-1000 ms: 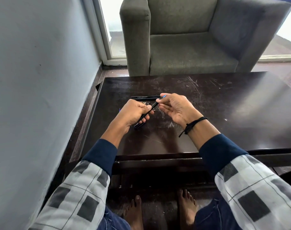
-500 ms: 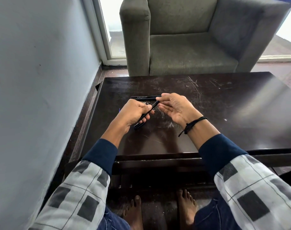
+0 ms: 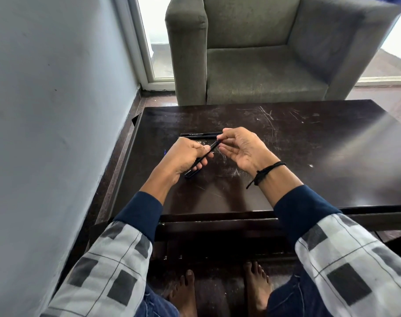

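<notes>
This looks like a home living room. A grey armchair point(image 3: 263, 53) faces a scratched dark coffee table point(image 3: 309, 145). Bare feet point(image 3: 256, 287) rest underneath.

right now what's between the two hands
A pen spans the gap. The left hand grips its lower part and the right hand pinches its upper end, above the table. The head view shows this.
</notes>
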`<state>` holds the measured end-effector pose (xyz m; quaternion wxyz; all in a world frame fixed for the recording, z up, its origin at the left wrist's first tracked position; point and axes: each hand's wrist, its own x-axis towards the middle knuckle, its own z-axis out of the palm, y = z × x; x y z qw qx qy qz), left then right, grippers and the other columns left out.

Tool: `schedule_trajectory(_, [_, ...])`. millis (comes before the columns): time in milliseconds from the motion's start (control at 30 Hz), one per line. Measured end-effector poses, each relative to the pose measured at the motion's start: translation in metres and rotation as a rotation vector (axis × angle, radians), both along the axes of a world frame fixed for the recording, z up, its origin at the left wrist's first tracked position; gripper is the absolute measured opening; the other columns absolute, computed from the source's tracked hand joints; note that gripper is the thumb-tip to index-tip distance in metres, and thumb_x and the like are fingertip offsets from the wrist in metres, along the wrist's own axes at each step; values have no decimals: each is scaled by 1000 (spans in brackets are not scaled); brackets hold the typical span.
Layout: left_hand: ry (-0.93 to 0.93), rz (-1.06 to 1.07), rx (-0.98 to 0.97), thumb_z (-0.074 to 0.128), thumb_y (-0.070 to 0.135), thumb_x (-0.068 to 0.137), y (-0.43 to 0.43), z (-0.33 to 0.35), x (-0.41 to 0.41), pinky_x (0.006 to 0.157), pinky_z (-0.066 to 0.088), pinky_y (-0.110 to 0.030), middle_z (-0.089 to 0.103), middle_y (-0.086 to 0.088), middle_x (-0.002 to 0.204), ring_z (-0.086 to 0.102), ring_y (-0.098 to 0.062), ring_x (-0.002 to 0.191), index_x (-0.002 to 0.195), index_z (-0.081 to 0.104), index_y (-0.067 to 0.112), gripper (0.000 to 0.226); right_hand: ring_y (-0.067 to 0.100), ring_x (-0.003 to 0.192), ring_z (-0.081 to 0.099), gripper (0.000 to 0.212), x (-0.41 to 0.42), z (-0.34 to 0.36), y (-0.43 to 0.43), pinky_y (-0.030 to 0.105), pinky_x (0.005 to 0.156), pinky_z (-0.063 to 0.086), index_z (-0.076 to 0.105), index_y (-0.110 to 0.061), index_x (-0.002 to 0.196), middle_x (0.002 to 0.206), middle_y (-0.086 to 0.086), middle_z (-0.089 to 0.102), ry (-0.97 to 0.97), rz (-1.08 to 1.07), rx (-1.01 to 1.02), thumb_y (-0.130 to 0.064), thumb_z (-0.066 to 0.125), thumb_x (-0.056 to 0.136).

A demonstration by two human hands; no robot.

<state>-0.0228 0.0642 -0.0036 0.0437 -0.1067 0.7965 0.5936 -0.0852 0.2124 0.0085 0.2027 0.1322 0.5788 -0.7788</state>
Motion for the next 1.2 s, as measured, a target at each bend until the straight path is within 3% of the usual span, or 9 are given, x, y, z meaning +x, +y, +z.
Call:
schedule_trajectory(133, [4, -2, -14, 58, 22, 101, 0, -1, 0, 52, 46, -16, 64, -4, 65, 53, -8, 53, 96, 74, -3, 30, 15, 72, 63, 25, 0, -1, -2, 20, 60, 56, 67, -11, 98, 85, 7, 62, 12, 7, 21, 7, 71, 81])
schedule_trajectory(233, [0, -8, -20, 59, 22, 101, 0, -2, 0, 53, 46, -18, 64, -3, 63, 53, -7, 50, 95, 75, -2, 29, 16, 76, 63, 32, 0, -1, -2, 22, 64, 57, 67, -8, 103, 84, 8, 63, 17, -4, 5, 13, 66, 80])
schedule_trajectory(433, [8, -3, -14, 58, 22, 101, -1, -2, -2, 53, 46, -18, 64, -4, 63, 53, -8, 52, 94, 75, -2, 30, 18, 80, 66, 30, 1, 1, -1, 22, 66, 59, 66, -8, 106, 93, 11, 65, 0, 2, -10, 4, 75, 80])
schedule_trajectory(533, [8, -4, -25, 59, 22, 101, -1, -3, -2, 53, 46, -18, 64, -2, 60, 53, -6, 50, 93, 75, -1, 29, 17, 79, 64, 31, 2, 0, -3, 20, 62, 58, 68, -8, 102, 87, 8, 64, 9, 0, 7, 13, 70, 79])
schedule_trajectory(667, [2, -12, -25, 59, 23, 101, 1, -3, -2, 53, 45, -19, 63, -1, 59, 52, -5, 47, 92, 75, 0, 29, 17, 76, 66, 39, 1, 0, -3, 23, 62, 59, 67, -4, 111, 81, 8, 67, 23, -17, -22, 17, 65, 78])
schedule_trajectory(900, [5, -3, -25, 60, 24, 100, 0, -1, -1, 53, 46, -17, 65, -4, 66, 53, -7, 53, 93, 75, 3, 28, 20, 82, 69, 42, 1, 3, -1, 22, 59, 59, 65, -4, 114, 92, 15, 71, 38, -5, -60, 20, 60, 80])
schedule_trajectory(1067, [53, 23, -29, 64, 31, 97, 4, 0, -2, 49, 44, -16, 67, -4, 71, 54, -6, 52, 99, 73, 10, 23, 22, 83, 70, 44, 3, -1, -6, 30, 81, 61, 62, -5, 115, 96, 16, 70, 79, 56, -69, 20, 63, 80])
schedule_trajectory(1200, [102, 59, -44, 70, 28, 93, 5, -1, -2, 51, 45, -17, 65, -3, 68, 52, -5, 51, 98, 75, 11, 18, 20, 74, 71, 42, 3, 1, -7, 25, 67, 61, 62, -4, 114, 90, 14, 70, 96, 66, -90, 20, 65, 79])
